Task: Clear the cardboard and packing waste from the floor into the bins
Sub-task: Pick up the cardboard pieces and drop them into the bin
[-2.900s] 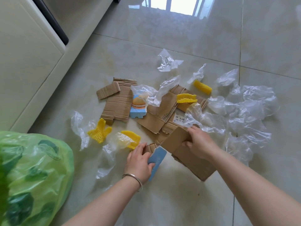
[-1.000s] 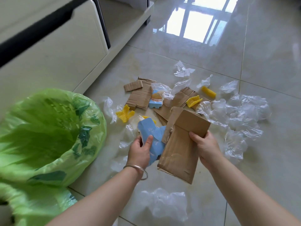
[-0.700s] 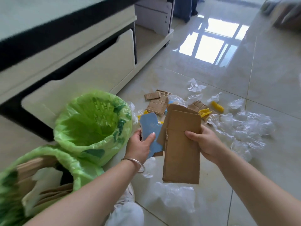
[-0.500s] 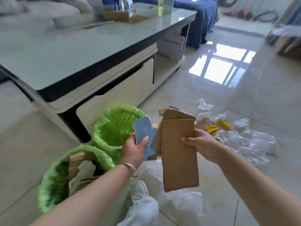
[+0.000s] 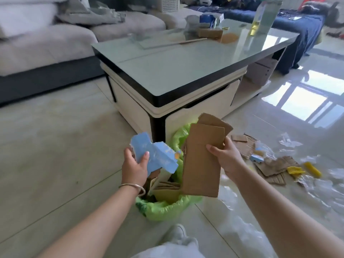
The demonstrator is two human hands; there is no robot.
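My left hand (image 5: 134, 167) grips a torn blue printed card piece (image 5: 154, 154). My right hand (image 5: 226, 157) holds a brown cardboard sheet (image 5: 202, 162) upright, with a second flap behind it. Both pieces hang directly above a bin lined with a green bag (image 5: 163, 208) that holds several cardboard pieces. A second green-lined bin (image 5: 179, 135) stands just behind it, mostly hidden by the cardboard. More brown cardboard scraps (image 5: 271, 164), yellow foam nets (image 5: 312, 169) and clear plastic wrap (image 5: 320, 189) lie on the floor to the right.
A glass-topped coffee table (image 5: 186, 71) stands right behind the bins, with a bottle and boxes on it. A grey sofa (image 5: 46, 43) is at the left. Crumpled plastic (image 5: 240, 231) lies by my white shoe (image 5: 176, 232). Shiny floor tiles stretch to the left.
I lifted the blue card and the brown cardboard off the floor pile and carried them left. They now hang over the near bin, and my view has risen toward the table.
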